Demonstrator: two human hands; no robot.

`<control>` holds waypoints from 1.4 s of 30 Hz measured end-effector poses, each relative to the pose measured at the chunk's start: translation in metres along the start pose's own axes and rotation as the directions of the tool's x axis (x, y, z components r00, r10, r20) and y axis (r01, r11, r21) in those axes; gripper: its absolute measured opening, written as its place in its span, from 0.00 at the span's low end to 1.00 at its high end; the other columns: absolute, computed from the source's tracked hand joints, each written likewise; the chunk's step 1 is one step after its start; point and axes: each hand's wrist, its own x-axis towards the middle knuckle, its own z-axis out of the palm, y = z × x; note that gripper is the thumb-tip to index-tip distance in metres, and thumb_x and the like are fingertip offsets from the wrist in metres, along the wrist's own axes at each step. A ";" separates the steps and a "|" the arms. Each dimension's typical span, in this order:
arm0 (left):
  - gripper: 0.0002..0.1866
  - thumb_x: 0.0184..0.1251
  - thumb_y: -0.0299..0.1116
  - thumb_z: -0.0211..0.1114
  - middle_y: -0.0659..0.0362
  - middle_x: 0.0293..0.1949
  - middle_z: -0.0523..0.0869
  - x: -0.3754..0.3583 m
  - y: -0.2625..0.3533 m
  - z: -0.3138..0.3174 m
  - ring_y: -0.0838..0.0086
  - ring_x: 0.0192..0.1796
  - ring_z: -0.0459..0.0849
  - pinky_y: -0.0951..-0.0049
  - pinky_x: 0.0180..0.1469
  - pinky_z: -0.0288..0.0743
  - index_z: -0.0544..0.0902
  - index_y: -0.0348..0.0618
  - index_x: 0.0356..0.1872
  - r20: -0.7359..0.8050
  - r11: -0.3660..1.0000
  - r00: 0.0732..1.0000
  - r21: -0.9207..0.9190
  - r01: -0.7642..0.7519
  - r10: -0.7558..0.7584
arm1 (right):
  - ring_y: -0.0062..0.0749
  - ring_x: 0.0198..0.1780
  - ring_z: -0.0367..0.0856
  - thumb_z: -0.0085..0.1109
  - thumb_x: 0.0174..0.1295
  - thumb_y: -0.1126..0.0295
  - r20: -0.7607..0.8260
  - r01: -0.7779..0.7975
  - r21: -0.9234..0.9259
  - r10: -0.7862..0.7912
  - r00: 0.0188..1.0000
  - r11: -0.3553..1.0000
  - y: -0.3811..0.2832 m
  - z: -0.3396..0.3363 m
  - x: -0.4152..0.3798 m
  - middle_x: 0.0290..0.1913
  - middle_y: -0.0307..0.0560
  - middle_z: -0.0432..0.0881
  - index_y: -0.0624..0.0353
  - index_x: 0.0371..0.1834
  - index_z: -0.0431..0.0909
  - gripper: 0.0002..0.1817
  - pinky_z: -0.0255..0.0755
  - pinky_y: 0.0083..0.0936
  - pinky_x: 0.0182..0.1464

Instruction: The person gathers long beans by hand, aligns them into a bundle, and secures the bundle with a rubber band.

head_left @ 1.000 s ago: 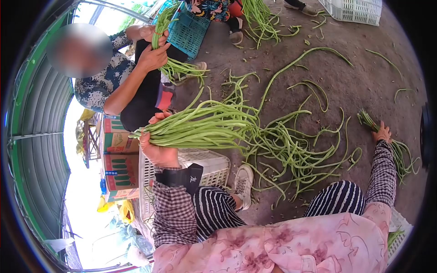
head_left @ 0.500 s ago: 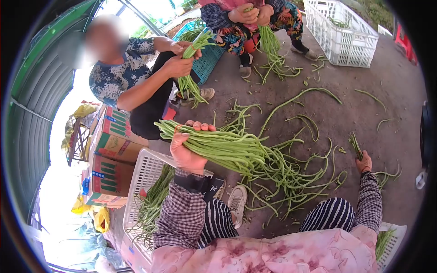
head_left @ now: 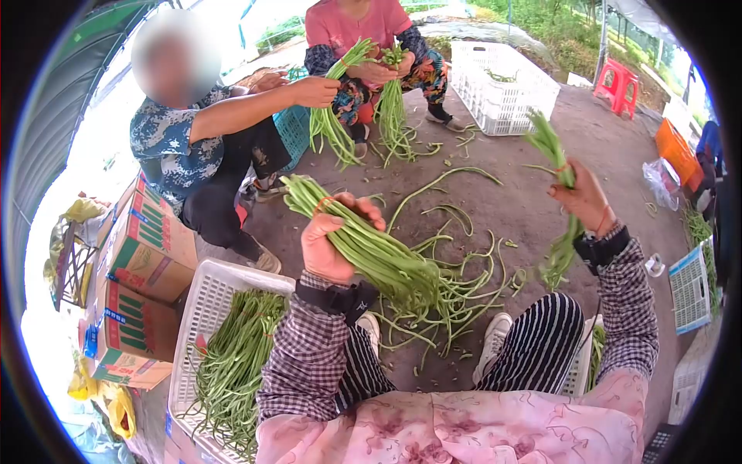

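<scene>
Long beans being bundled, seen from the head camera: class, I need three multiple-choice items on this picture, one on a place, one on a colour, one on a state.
1. Where is the white crate that holds long beans?
A. by the person's left knee
B. on the red stool
C. on a co-worker's lap

2. What colour is the stool at the far right?
A. blue
B. red
C. white

3. What is the right hand doing?
A. resting open on the ground
B. gripping a small raised bundle of beans
C. holding a knife

Answers:
1. A, the crate sits low on the left beside the striped trouser leg.
2. B, its frame is plainly red.
3. B, the fingers close round the stems, lifted off the ground, while the left hand grips the large bundle.
</scene>
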 end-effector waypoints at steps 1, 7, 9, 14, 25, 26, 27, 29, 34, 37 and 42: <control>0.15 0.40 0.26 0.57 0.49 0.41 0.80 -0.002 -0.003 0.004 0.58 0.46 0.77 0.58 0.56 0.66 0.76 0.36 0.35 0.018 0.999 0.999 0.018 0.049 -0.050 | 0.18 0.23 0.67 0.60 0.55 0.64 0.114 -0.001 0.194 -0.022 0.993 0.981 -0.014 0.009 -0.002 0.25 0.35 0.69 0.59 0.43 0.67 0.17 0.66 0.17 0.26; 0.26 0.37 0.30 0.59 0.41 0.61 0.64 -0.006 -0.029 0.021 0.54 0.65 0.60 0.53 0.67 0.48 0.77 0.36 0.46 0.206 0.987 0.966 -0.001 0.158 -0.154 | 0.16 0.20 0.65 0.49 0.63 0.53 0.558 -0.398 0.747 -0.178 0.810 0.532 -0.059 0.108 -0.015 0.25 0.33 0.68 0.56 0.38 0.67 0.17 0.61 0.15 0.19; 0.28 0.37 0.31 0.60 0.42 0.63 0.61 -0.011 -0.040 0.016 0.56 0.65 0.61 0.54 0.67 0.48 0.77 0.36 0.47 0.221 0.991 0.966 0.017 0.134 -0.134 | 0.16 0.20 0.67 0.49 0.62 0.49 0.649 -0.503 0.706 -0.172 0.741 0.498 -0.070 0.129 -0.023 0.26 0.34 0.69 0.56 0.37 0.68 0.20 0.61 0.15 0.18; 0.24 0.38 0.28 0.58 0.41 0.55 0.71 -0.002 -0.032 0.005 0.54 0.60 0.69 0.54 0.63 0.61 0.79 0.35 0.44 0.092 0.990 0.987 0.055 0.127 -0.132 | 0.17 0.24 0.73 0.47 0.60 0.41 0.740 -0.526 0.590 -0.150 0.655 0.613 -0.061 0.172 -0.009 0.29 0.40 0.77 0.63 0.35 0.75 0.30 0.67 0.16 0.23; 0.20 0.42 0.33 0.60 0.52 0.43 0.77 0.004 -0.003 -0.012 0.54 0.55 0.70 0.48 0.62 0.58 0.78 0.42 0.42 -0.162 0.992 0.979 0.009 -0.125 0.125 | 0.16 0.31 0.71 0.53 0.62 0.68 0.043 0.131 0.848 -0.313 0.949 0.513 -0.064 0.143 0.008 0.28 0.37 0.77 0.65 0.34 0.76 0.10 0.67 0.15 0.36; 0.19 0.43 0.32 0.61 0.53 0.43 0.78 0.004 -0.003 -0.012 0.55 0.55 0.71 0.49 0.63 0.58 0.78 0.43 0.41 -0.142 0.984 0.974 0.000 -0.180 0.178 | 0.16 0.30 0.72 0.53 0.62 0.69 0.085 0.170 0.818 -0.407 0.909 0.549 -0.064 0.139 0.004 0.27 0.37 0.77 0.65 0.32 0.76 0.09 0.67 0.16 0.35; 0.17 0.43 0.31 0.61 0.54 0.43 0.78 0.005 -0.002 -0.011 0.56 0.54 0.71 0.51 0.64 0.58 0.79 0.43 0.39 -0.125 0.972 0.965 -0.012 -0.233 0.229 | 0.16 0.29 0.72 0.53 0.62 0.70 0.134 0.209 0.787 -0.492 0.860 0.581 -0.064 0.137 0.001 0.26 0.36 0.76 0.65 0.29 0.76 0.09 0.68 0.17 0.34; 0.12 0.43 0.28 0.61 0.57 0.42 0.80 0.008 0.004 -0.018 0.58 0.52 0.72 0.53 0.66 0.57 0.78 0.45 0.33 -0.165 0.983 0.973 -0.054 -0.173 0.162 | 0.23 0.25 0.74 0.54 0.60 0.71 0.162 0.208 0.789 -0.523 0.837 0.578 -0.069 0.143 -0.006 0.25 0.39 0.77 0.65 0.27 0.76 0.08 0.69 0.20 0.32; 0.14 0.45 0.29 0.61 0.56 0.42 0.80 0.014 0.007 -0.022 0.57 0.51 0.72 0.53 0.66 0.56 0.78 0.43 0.37 -0.144 0.937 0.940 -0.123 -0.327 0.309 | 0.41 0.40 0.78 0.63 0.50 0.63 0.168 0.590 0.115 -0.601 0.781 0.799 -0.047 0.174 0.000 0.36 0.50 0.79 0.63 0.42 0.75 0.19 0.71 0.28 0.44; 0.18 0.43 0.32 0.62 0.57 0.44 0.79 0.011 0.004 -0.017 0.56 0.53 0.71 0.50 0.64 0.59 0.77 0.43 0.41 -0.193 0.932 0.924 -0.084 -0.352 0.331 | 0.38 0.44 0.78 0.63 0.52 0.63 0.253 0.507 0.278 -0.571 0.781 0.816 -0.043 0.178 -0.002 0.42 0.49 0.79 0.64 0.50 0.73 0.24 0.69 0.25 0.48; 0.15 0.47 0.34 0.63 0.57 0.51 0.75 0.003 0.007 -0.012 0.53 0.59 0.65 0.47 0.65 0.52 0.79 0.45 0.39 -0.020 0.989 0.996 -0.117 -0.093 0.091 | 0.17 0.38 0.74 0.59 0.57 0.67 0.618 -0.332 0.707 -0.317 0.719 0.625 -0.043 0.181 0.000 0.39 0.39 0.80 0.68 0.49 0.74 0.19 0.67 0.15 0.44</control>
